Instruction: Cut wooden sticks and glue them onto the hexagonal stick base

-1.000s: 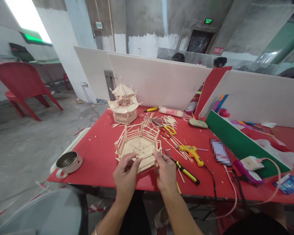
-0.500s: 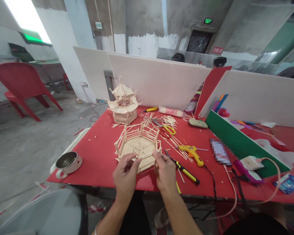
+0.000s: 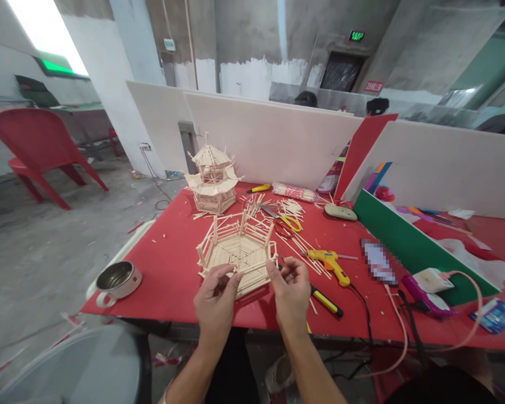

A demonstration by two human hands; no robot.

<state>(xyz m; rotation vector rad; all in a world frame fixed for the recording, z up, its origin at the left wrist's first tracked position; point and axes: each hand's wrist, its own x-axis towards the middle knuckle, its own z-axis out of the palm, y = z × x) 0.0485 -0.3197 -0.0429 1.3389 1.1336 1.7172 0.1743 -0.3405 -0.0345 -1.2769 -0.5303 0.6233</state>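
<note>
A hexagonal base of wooden sticks [image 3: 239,249] lies on the red table [image 3: 168,269] in front of me. My left hand [image 3: 216,303] is at its near edge, with fingers pinched on a thin wooden stick. My right hand [image 3: 292,294] is just right of the base, thumb and fingers apart. It hovers over the tip of a yellow and black cutter [image 3: 326,303], and I see nothing in it.
A finished stick pagoda [image 3: 214,179] stands behind the base. Loose sticks, yellow scissors [image 3: 292,223] and a yellow glue gun [image 3: 330,261] with its cord lie to the right. A metal bowl [image 3: 118,276] sits at the table's left corner. White partition boards [image 3: 278,140] stand behind.
My right hand has left the stick both hands pinched, moved a little right and opened over the cutter. My left hand has stayed in place.
</note>
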